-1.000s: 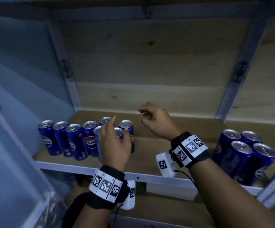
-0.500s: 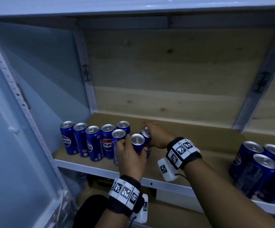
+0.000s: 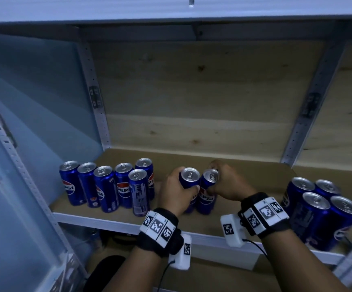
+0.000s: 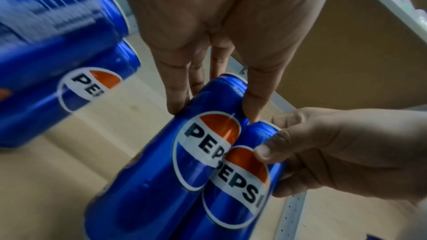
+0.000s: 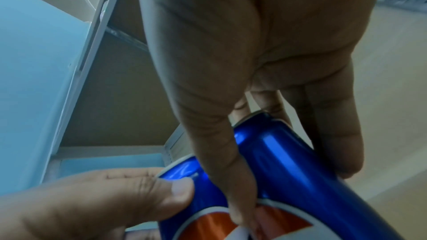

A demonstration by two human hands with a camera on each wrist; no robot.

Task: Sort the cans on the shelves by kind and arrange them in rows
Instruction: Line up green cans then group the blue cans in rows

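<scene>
At centre frame on shelf (image 3: 244, 171): left hand (image 3: 174, 191) gripping left can (image 3: 188, 178). Right hand (image 3: 227, 184) gripping right can (image 3: 210, 182), cans touching.

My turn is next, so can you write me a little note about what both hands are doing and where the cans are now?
Left hand grips one Pepsi can; right hand grips the can beside it, the two cans touching.
Six cans stand at the shelf's left end; four more cluster at the right.
Done: the left group is partly lined up.
Left: set both held cans in line, then bring over the right cluster.
</scene>
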